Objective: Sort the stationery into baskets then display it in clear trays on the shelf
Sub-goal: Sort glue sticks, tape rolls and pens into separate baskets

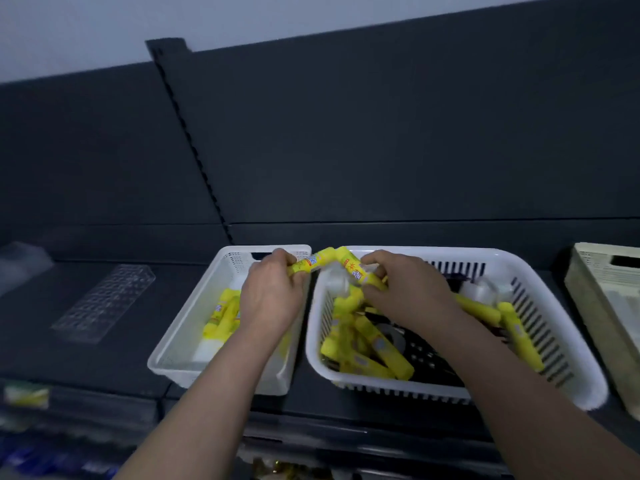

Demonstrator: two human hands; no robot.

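While in hands point(273, 296) point(405, 292) — two glue sticks point(313, 262) point(349, 264)

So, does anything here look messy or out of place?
Only the big basket: yellow glue sticks lie criss-crossed in it, mixed with dark items I cannot identify. Nothing looks damaged.

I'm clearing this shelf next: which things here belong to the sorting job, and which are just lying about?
In the job: left hand and right hand, each gripping a yellow glue stick; small white basket; slotted white basket of glue sticks; clear tray.
Lying about, seemingly: cream basket; clear bag at far left.
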